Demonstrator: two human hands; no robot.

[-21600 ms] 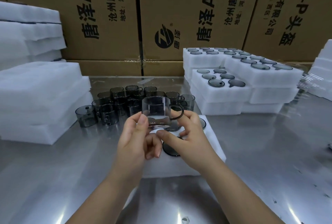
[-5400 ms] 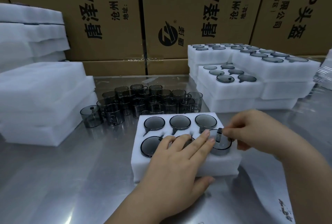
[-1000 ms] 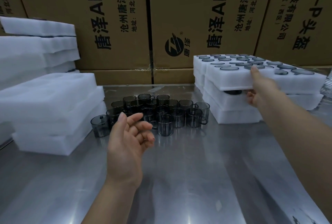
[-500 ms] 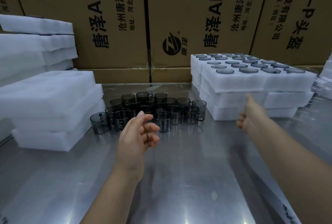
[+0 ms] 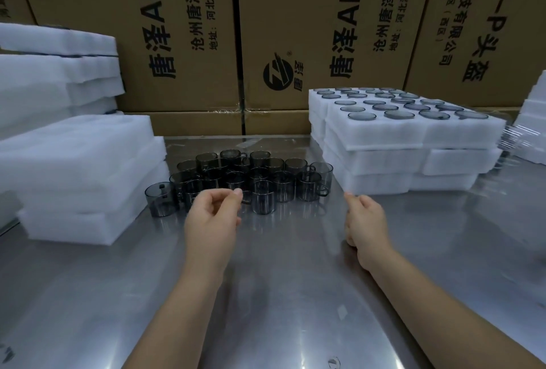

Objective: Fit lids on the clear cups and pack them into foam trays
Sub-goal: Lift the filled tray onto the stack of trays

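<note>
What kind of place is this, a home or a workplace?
Probably a factory packing station: printed cartons line the back, stacked foam trays hold lidded cups, and loose cups crowd a steel bench.

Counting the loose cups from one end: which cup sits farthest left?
The single cup at the bunch's left end, right beside the low foam stack. All the other cups crowd together to its right, beyond the left hand.
</note>
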